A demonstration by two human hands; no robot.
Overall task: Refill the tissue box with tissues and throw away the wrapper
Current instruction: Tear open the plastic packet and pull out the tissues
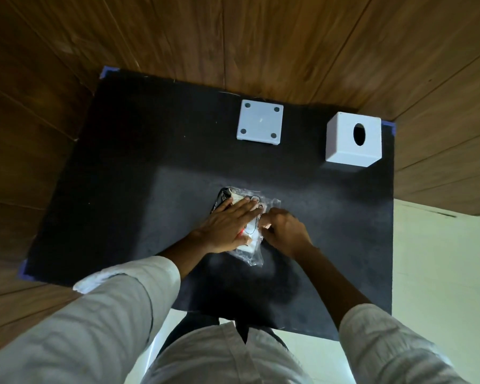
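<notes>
Meanwhile both hands work the tissue pack [250, 231] (left [227, 225] flat, right [284, 234] pinching wrapper); tissue box [352, 141] apart.

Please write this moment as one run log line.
left hand: flat on tissue pack | right hand: picking wrapper | box: empty

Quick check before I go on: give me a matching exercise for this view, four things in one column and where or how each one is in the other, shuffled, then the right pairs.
Things:
1. tissue box cover
2. base plate
3. tissue pack
4. left hand

Places or states:
A. lying flat at the far middle of the mat, four round pads showing
B. pressed flat on top of the pack
C. at the far right corner, oval hole facing up
D. at the mat's centre, in clear wrapper, under both hands

Pairs: 1-C, 2-A, 3-D, 4-B. The right hand pinches the wrapper's edge.
</notes>
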